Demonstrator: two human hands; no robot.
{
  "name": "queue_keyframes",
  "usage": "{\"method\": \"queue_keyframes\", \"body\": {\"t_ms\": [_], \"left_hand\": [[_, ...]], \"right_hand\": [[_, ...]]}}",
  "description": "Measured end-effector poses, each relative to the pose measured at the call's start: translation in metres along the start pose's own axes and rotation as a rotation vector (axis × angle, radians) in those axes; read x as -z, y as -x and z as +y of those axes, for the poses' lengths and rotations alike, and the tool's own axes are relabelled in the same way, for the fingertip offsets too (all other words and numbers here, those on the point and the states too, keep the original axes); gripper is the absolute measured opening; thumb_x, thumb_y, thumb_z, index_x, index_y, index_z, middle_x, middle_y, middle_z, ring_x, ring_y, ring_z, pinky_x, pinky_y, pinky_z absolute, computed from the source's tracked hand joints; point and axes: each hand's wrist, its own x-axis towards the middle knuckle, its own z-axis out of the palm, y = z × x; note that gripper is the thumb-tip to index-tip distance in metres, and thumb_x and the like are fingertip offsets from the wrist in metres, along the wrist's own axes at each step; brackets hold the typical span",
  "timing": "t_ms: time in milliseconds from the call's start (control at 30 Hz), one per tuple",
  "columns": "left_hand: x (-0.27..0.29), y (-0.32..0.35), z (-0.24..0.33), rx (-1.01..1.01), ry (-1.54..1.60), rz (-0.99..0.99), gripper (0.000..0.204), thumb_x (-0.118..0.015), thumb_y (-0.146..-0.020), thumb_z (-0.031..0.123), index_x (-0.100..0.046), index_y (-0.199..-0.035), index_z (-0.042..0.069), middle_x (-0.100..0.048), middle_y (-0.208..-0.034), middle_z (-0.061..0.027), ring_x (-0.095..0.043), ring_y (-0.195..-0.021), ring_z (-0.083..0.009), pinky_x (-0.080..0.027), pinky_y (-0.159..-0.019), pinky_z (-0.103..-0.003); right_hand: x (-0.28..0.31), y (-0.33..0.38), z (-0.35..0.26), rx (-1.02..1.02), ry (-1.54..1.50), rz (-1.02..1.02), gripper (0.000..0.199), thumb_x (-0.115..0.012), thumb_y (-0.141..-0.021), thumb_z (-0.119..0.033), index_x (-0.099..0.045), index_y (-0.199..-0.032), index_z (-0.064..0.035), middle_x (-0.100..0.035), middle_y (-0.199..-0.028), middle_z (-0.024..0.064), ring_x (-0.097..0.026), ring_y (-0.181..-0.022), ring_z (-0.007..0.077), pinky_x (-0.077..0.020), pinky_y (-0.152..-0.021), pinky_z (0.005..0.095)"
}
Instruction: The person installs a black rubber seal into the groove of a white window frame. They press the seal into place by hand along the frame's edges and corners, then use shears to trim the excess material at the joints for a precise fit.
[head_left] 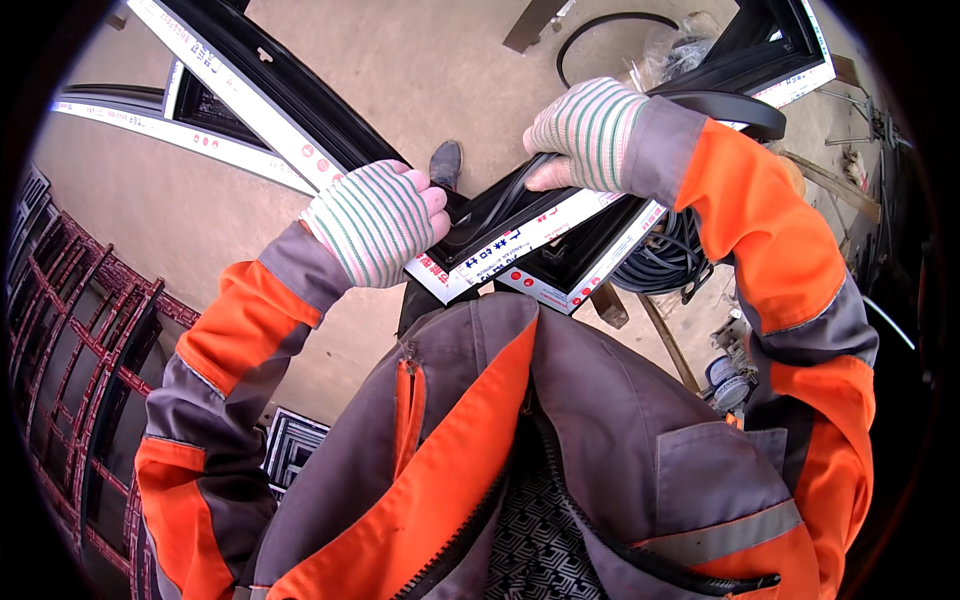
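Note:
Both of my hands wear white knit gloves with green stripes. My left hand (pixel 380 220) is closed over the near corner of a black window frame (pixel 520 240), whose outer faces carry white printed film. My right hand (pixel 590 135) pinches a thin black rubber strip (pixel 512 192) above the frame's right-hand bar. From the pinch, the strip runs down along the channel of that bar toward the corner. A wider black band (pixel 735 108) arches beside my right wrist; whether it joins the strip is hidden.
Under the held frame lies another film-covered frame (pixel 590 270). A coil of black strip (pixel 660 258) sits to the right. At the left are another frame (pixel 215 145) and a maroon-wrapped rack of bars (pixel 90 330). A plastic bag (pixel 685 50) and a shoe (pixel 446 163) are beyond.

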Motion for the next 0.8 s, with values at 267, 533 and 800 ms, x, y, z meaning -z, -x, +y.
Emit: {"method": "queue_keyframes", "body": {"t_ms": [267, 533, 800], "left_hand": [[-0.001, 0.003, 0.001, 0.016, 0.012, 0.009, 0.023, -0.073, -0.076, 0.027, -0.068, -0.091, 0.01, -0.061, -0.087, -0.0057, -0.065, -0.09, -0.0267, -0.054, -0.085, -0.04], [-0.001, 0.003, 0.001, 0.025, 0.018, 0.018, 0.024, -0.075, -0.075, 0.026, -0.068, -0.09, 0.01, -0.061, -0.087, -0.0051, -0.065, -0.09, -0.0268, -0.055, -0.085, -0.04], [-0.005, 0.004, -0.001, 0.009, 0.013, 0.064, 0.026, -0.073, -0.073, 0.026, -0.067, -0.09, 0.008, -0.061, -0.086, -0.0061, -0.065, -0.089, -0.027, -0.055, -0.085, -0.041]], "right_hand": [[-0.004, -0.01, -0.004, 0.088, -0.011, 0.0, 0.034, -0.072, -0.093, -0.039, -0.073, -0.101, -0.0058, -0.072, -0.09, 0.0201, -0.07, -0.09, 0.0408, -0.0546, -0.08, 0.0481], [-0.01, -0.009, 0.001, 0.111, -0.056, 0.041, 0.031, -0.073, -0.093, -0.036, -0.073, -0.101, -0.0068, -0.071, -0.089, 0.0189, -0.07, -0.089, 0.04, -0.0546, -0.078, 0.0474], [-0.009, -0.002, 0.014, 0.194, -0.104, 0.167, 0.03, -0.072, -0.093, -0.036, -0.073, -0.101, -0.0067, -0.071, -0.089, 0.0187, -0.069, -0.088, 0.0408, -0.0544, -0.077, 0.0473]]}}
